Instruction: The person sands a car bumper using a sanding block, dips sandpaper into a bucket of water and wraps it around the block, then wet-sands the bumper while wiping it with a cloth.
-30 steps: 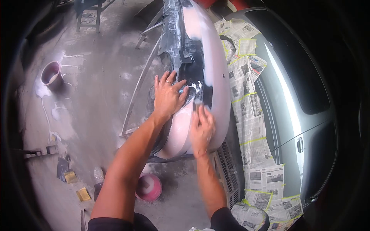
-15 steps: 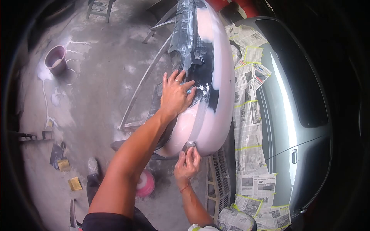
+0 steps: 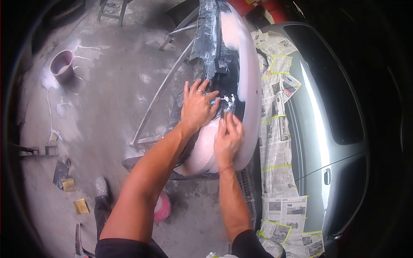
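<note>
A car bumper cover (image 3: 251, 86), pale pink and white with dark bare patches, stands lengthwise before me. My left hand (image 3: 199, 105) rests on its dark inner edge, fingers spread, with a ring on one finger. A small blue bit shows beside the thumb; I cannot make out what it is. My right hand (image 3: 229, 138) is closed, pinching a small grey pad of folded sandpaper (image 3: 223, 115) against the bumper's face, near a white-smeared dark patch. The right fingers partly cover the pad, and motion blurs it.
Right of the bumper is a silver-green car (image 3: 307, 129), its edge masked with taped newspaper (image 3: 273, 142). A metal stand (image 3: 161, 92) supports the bumper. On the floor are a bucket (image 3: 62, 66), a pink tub (image 3: 162, 207), yellow pads (image 3: 80, 206) and a slatted grille (image 3: 246, 189).
My right hand has slid the sandpaper up along the bumper, from its lower edge to just below my left hand. The left hand has hardly moved.
</note>
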`<action>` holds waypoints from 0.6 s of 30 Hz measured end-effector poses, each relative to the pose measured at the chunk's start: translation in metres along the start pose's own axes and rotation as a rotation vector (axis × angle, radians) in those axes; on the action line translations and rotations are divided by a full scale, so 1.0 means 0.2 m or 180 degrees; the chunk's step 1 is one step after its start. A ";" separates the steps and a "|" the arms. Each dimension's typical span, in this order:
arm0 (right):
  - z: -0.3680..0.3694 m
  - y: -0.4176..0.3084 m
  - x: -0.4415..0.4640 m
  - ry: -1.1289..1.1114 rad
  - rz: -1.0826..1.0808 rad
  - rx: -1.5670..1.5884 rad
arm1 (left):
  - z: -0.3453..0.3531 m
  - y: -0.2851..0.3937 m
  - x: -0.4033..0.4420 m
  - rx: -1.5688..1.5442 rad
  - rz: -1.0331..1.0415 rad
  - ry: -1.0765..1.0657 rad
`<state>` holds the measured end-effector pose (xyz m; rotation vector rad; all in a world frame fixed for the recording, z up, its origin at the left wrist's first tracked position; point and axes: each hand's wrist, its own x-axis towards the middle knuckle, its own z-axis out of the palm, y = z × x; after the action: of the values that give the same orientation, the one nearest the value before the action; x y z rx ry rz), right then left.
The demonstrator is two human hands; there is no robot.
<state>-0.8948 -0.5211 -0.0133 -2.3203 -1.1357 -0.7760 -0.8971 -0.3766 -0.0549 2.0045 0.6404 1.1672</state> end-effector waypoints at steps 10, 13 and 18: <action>0.00 -0.06 0.01 0.0021 0.0119 -0.0064 | 0.01 0.00 -0.01 -0.0033 -0.0038 0.0024; 0.03 -0.05 0.11 -0.0026 0.0048 0.0055 | 0.02 -0.01 -0.03 0.0005 -0.0024 -0.0024; -0.07 -0.06 -0.28 0.0084 0.0156 -0.0013 | -0.01 0.00 -0.01 -0.0001 -0.0055 -0.0116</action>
<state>-0.9373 -0.5546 -0.0380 -2.3255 -1.0630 -0.7894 -0.8988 -0.3769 -0.0551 2.0115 0.6379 1.1182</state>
